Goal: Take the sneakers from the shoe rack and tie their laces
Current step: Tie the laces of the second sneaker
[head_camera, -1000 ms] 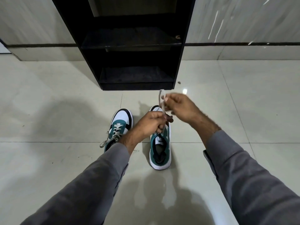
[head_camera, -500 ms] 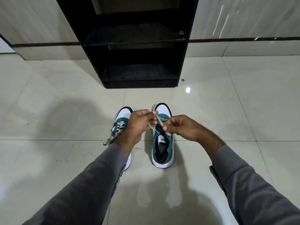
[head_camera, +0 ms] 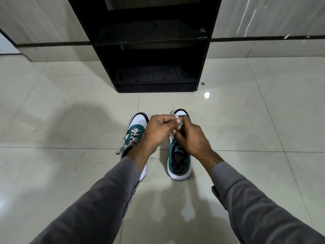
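Note:
Two green-and-white sneakers stand side by side on the floor, toes toward the rack. The left sneaker (head_camera: 136, 132) has pale grey laces hanging loose off its left side, and my left forearm covers its heel. Over the right sneaker (head_camera: 179, 162), my left hand (head_camera: 158, 132) and my right hand (head_camera: 192, 138) meet, both pinching the right sneaker's grey lace (head_camera: 177, 123), which loops between the fingertips. The hands hide most of that shoe's lacing.
A black shoe rack (head_camera: 154, 50) with bare shelves stands straight ahead against a pale wall. Glossy light floor tiles (head_camera: 246, 129) spread all around. A small dark speck (head_camera: 202, 83) lies beside the rack's right foot.
My hands dropped from a raised pull of the lace down onto the right sneaker and drew close together, with the lace now looped between the fingertips.

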